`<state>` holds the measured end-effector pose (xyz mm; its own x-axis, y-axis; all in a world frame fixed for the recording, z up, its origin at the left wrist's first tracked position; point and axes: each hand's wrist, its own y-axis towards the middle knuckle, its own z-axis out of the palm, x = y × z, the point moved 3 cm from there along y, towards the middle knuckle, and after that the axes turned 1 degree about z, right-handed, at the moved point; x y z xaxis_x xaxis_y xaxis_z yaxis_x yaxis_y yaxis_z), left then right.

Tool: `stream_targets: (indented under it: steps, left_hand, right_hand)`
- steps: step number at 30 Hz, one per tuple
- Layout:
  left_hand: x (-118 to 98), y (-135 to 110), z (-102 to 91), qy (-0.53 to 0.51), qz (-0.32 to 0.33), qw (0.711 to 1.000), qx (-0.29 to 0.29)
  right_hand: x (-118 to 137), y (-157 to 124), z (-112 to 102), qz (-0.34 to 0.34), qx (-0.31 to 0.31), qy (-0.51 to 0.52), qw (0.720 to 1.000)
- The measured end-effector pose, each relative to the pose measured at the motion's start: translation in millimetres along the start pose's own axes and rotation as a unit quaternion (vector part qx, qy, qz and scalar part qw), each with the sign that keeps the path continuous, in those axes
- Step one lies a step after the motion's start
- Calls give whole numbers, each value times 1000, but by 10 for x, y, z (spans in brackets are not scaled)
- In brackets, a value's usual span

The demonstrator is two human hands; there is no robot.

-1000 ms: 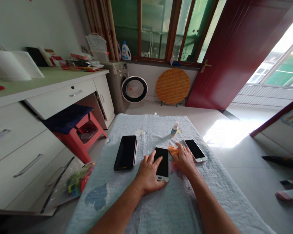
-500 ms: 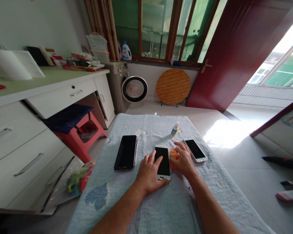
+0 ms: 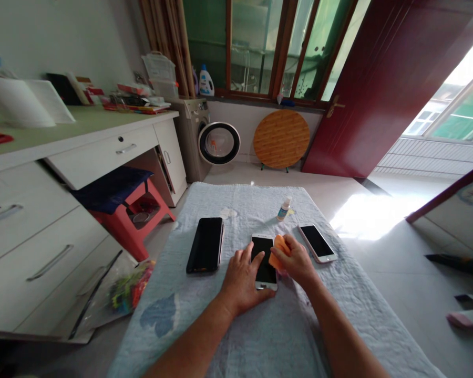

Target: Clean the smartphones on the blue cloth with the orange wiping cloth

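A white-framed smartphone lies face up on the cloth-covered table. My left hand holds it in place, with fingers along its left side, one finger over the dark screen and the thumb by its bottom edge. Pinched in my right hand is an orange cloth, bunched up at the phone's right edge. To the left lies a larger black phone. Another white phone rests to the right of my right hand. Beyond the hands stands a small spray bottle.
A pale blue cloth covers the table. On the left are a red stool, a plastic bag and a white desk. A washing machine with its round door open and a round wooden board stand beyond.
My right hand has turned and shifted slightly, bringing the orange cloth up against the phone's right edge, where more of it shows. My left hand stays on the phone.
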<state>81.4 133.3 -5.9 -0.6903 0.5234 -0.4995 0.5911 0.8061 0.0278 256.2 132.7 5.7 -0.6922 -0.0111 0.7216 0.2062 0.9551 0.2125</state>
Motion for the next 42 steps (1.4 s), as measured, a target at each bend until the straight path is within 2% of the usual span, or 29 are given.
stream_targets:
  steps: [9,21,25,31,36,42]
  left_hand:
    - [10,9,37,-8,-6,1000,-16]
    - [25,0,13,-28,38,998,-29]
    - [51,16,47,-42,36,998,-36]
    - [79,43,77,-70,47,995,-50]
    - [76,35,62,-86,54,993,-56]
    - [77,44,53,-92,49,992,-65]
  right_hand:
    - [75,-45,33,-49,62,13,997]
    - [212,-69,92,-128,54,-139,980]
    - [184,-59,154,-137,51,-120,982]
    - [132,-40,178,-105,28,-59,992]
    - [234,-59,151,-121,86,-43,988]
    - [404,-189,136,-159,219,-4,963]
